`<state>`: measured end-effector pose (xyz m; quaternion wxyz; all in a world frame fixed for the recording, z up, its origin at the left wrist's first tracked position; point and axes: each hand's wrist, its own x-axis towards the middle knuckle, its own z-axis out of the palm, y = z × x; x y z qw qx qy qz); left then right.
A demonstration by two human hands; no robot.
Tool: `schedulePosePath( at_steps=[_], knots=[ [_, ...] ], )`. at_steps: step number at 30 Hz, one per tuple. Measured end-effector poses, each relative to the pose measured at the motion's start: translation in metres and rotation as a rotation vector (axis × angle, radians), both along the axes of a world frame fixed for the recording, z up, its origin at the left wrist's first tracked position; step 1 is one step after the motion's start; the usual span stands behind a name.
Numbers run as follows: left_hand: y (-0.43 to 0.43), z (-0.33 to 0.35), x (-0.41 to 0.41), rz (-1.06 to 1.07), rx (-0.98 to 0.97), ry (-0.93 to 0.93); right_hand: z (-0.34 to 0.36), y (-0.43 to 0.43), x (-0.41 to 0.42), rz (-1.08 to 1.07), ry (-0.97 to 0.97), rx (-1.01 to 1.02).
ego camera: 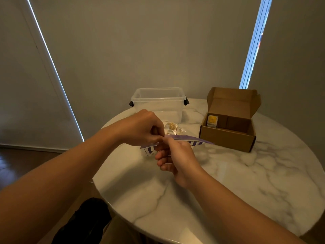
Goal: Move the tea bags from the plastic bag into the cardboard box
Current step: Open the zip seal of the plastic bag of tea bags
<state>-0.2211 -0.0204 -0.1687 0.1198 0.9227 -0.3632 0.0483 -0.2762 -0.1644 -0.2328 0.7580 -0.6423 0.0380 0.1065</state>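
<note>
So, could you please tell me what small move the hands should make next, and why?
Probably pull the purple zip strip of the plastic bag apart to open it. The left hand and right hand both pinch that strip at one spot, tea bags show through the bag behind them, and the cardboard box stands open with one tea bag inside.

glossy veined marble table (228,182), matt brown cardboard box (226,137), clear smooth plastic tub (158,99), thin plastic bag (197,139)

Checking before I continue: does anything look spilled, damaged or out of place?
Nothing stands out: left hand and right hand pinch the plastic bag at its purple top, and the cardboard box sits open, upright.
</note>
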Motion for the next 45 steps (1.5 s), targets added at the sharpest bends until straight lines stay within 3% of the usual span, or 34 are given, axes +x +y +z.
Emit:
schedulePosePath(
  at_steps=[11, 21, 32, 41, 45],
  knots=[
    [-0.013, -0.033, 0.012, -0.009, -0.256, -0.103, -0.008, -0.015, 0.014, -0.069, 0.029, 0.041],
    [-0.007, -0.036, 0.017, 0.014, -0.206, -0.102, -0.021, -0.009, 0.011, -0.135, 0.022, -0.081],
    [-0.010, -0.044, 0.013, 0.054, -0.194, -0.182, -0.020, -0.004, 0.015, -0.207, 0.036, -0.074],
    [-0.007, -0.037, 0.015, 0.051, -0.069, -0.019, -0.024, -0.001, 0.013, -0.126, -0.009, 0.020],
    [-0.011, -0.030, 0.020, -0.004, -0.187, 0.035, -0.022, -0.002, 0.016, -0.157, -0.023, 0.020]
  ],
)
